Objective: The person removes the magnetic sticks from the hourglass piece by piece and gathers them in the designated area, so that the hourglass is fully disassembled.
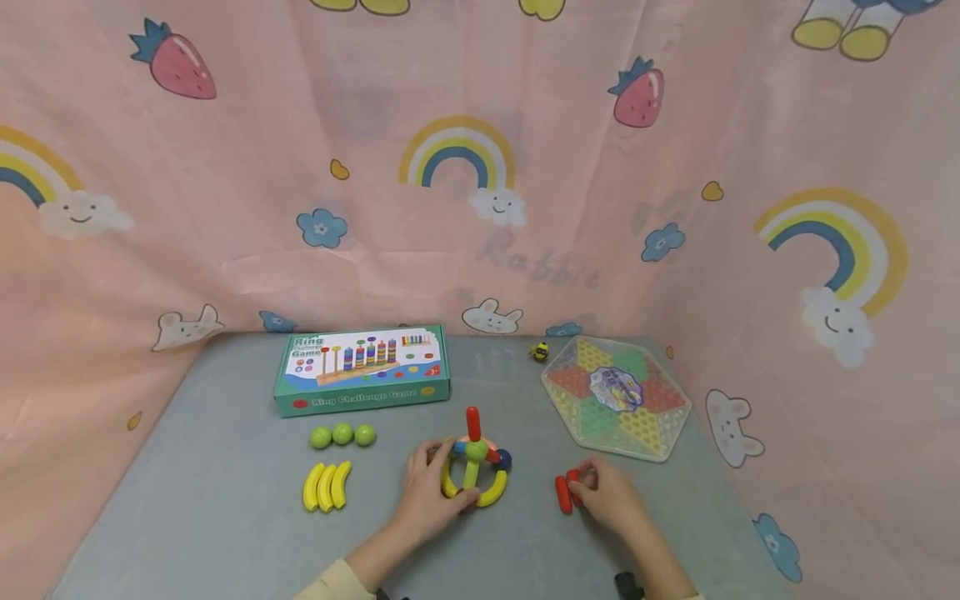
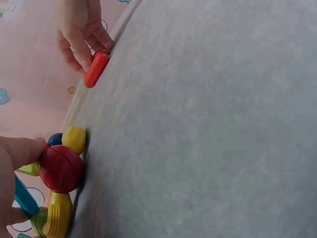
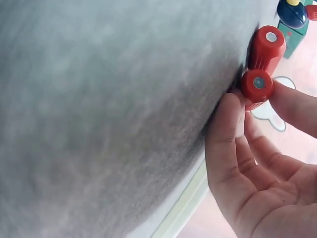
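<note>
A ring of yellow curved pieces (image 1: 492,489) and coloured balls lies on the table, with a green ball (image 1: 476,451) at its hub and a red stick (image 1: 473,423) standing up from it. My left hand (image 1: 427,492) holds this magnetic ball-and-stick structure at its near left side. In the left wrist view, its thumb rests against a red ball (image 2: 62,168). To the right, my right hand (image 1: 611,498) pinches a red magnetic stick (image 3: 257,87) between thumb and fingers. A second red stick (image 3: 267,47) lies right beside it; metal discs show at both ends.
Three yellow curved pieces (image 1: 326,487) and three green balls (image 1: 342,433) sit in rows at left. Behind them is a ring game box (image 1: 362,400). A hexagonal game board (image 1: 617,398) and a small bee figure (image 1: 539,352) are at the back right, before a pink curtain (image 1: 465,258).
</note>
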Demonstrator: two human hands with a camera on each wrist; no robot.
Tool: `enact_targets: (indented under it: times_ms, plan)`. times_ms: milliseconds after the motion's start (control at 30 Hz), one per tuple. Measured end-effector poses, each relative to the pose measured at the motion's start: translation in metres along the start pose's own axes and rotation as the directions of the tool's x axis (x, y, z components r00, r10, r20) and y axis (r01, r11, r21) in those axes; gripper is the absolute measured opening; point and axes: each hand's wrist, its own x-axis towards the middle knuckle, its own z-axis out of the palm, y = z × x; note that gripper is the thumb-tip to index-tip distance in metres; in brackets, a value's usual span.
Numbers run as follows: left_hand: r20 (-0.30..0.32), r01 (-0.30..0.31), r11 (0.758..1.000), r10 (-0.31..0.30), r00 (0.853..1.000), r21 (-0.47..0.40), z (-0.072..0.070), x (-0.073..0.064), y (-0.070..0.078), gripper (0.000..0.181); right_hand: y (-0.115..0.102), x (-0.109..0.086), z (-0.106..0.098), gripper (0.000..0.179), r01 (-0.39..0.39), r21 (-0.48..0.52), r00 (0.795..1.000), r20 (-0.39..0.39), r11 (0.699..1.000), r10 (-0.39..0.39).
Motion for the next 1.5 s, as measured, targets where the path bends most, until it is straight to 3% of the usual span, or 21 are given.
enact_targets:
  times_ms: [267, 533, 667, 767, 900, 1067, 1300, 1400, 1500]
  plan:
    - [0.012, -0.039, 0.999, 0.039, 0.999, 0.021, -0.005, 0.005, 0.000, 0.081, -0.001, 0.004, -0.002, 0.019, -0.007, 0.001, 1.000, 0.002, 1.000, 0.007]
    - [0.038, 0.072, 0.997, -0.073, 0.997, 0.012, -0.007, 0.008, 0.001, 0.100, -0.013, 0.007, -0.016, 0.030, 0.058, 0.012, 0.994, -0.093, 0.998, -0.057]
    - [0.059, 0.066, 0.998, -0.066, 0.996, 0.000, -0.008, 0.008, 0.001, 0.095, -0.030, 0.005, -0.020, 0.037, 0.083, 0.039, 0.989, -0.126, 0.996, -0.077]
    - [0.075, 0.062, 0.997, -0.065, 0.995, 0.044, -0.009, 0.008, 0.000, 0.091, -0.045, 0.004, -0.021, 0.042, 0.100, 0.097, 0.987, -0.137, 0.990, -0.087]
    - [0.094, 0.059, 0.993, -0.069, 0.993, 0.105, -0.010, 0.009, -0.001, 0.085, -0.065, 0.005, -0.020, 0.043, 0.148, 0.183, 0.979, -0.167, 0.972, -0.117]
    - [0.104, 0.054, 0.996, -0.062, 0.993, 0.076, -0.011, 0.008, -0.004, 0.080, -0.087, 0.004, -0.013, 0.045, 0.194, 0.269, 0.973, -0.173, 0.943, -0.151]
    - [0.104, -0.014, 0.988, -0.002, 0.995, 0.153, -0.011, 0.006, -0.003, 0.078, -0.114, 0.003, 0.008, 0.049, 0.310, 0.411, 0.949, -0.082, 0.857, -0.304]
    - [0.103, -0.006, 0.986, -0.011, 0.995, 0.164, -0.011, 0.006, -0.002, 0.078, -0.122, 0.003, 0.019, 0.051, 0.320, 0.415, 0.942, -0.042, 0.852, -0.333]
    - [0.117, -0.002, 0.985, -0.018, 0.993, 0.172, -0.011, 0.007, -0.003, 0.077, -0.125, 0.002, 0.027, 0.049, 0.296, 0.413, 0.950, -0.038, 0.861, -0.309]
